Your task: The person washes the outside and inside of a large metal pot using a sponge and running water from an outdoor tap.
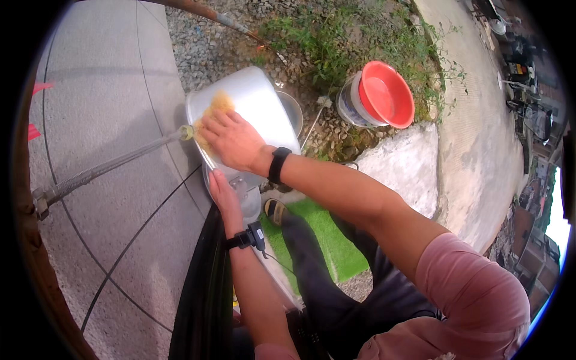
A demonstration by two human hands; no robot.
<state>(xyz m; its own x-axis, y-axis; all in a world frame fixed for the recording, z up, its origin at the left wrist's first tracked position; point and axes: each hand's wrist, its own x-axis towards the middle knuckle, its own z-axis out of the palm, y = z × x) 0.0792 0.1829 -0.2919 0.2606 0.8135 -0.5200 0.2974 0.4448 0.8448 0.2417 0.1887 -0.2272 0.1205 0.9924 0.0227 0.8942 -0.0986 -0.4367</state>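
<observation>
A large silver metal pot is tilted in front of me, its smooth outer side facing up. My right hand lies over a yellow scrubbing cloth and presses it against the pot near the rim. The fingers are slightly bent and close together, and part of the cloth is hidden beneath them. Lower down, my left hand grips the pot at its near edge, beside a metal handle. Some of its fingers are out of sight behind the pot. Both wrists wear black straps.
A braided metal hose reaches from the left toward the pot's rim. Behind the pot stands a grey round container. A red basin rests on a white bucket near plants and gravel. Green matting lies by my feet.
</observation>
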